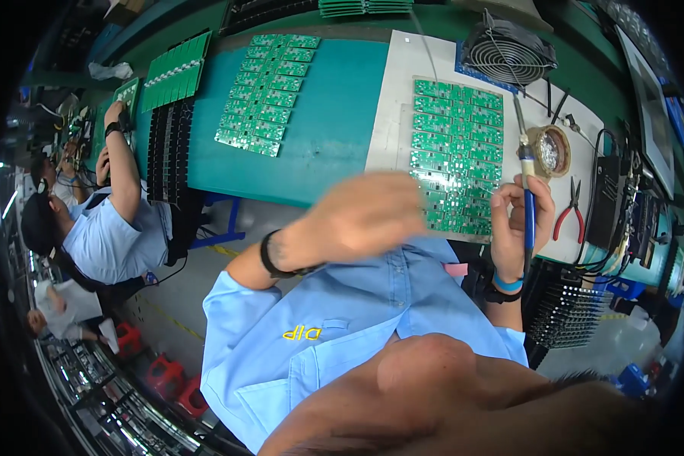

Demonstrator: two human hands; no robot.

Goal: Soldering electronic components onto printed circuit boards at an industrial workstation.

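Note:
A panel of green circuit boards (457, 152) lies on the white work surface in front of me. My left hand (368, 214) is over its lower left edge, smeared by motion. Its fingers cannot be made out, nor whether anything is in them. At the panel's lower right, my right hand (520, 216) grips a soldering iron (529, 205) with a blue and white handle. The iron's metal end points away from me, up past the panel's right side. A round tin (551, 150) with shiny material inside stands just right of the iron.
Red-handled pliers (570, 215) lie right of my right hand. A black fan (508, 53) stands behind the panel. Another green board panel (267, 95) lies on the teal mat (334, 121). Black racks (169, 148) sit further left, beside a co-worker in light blue (118, 235).

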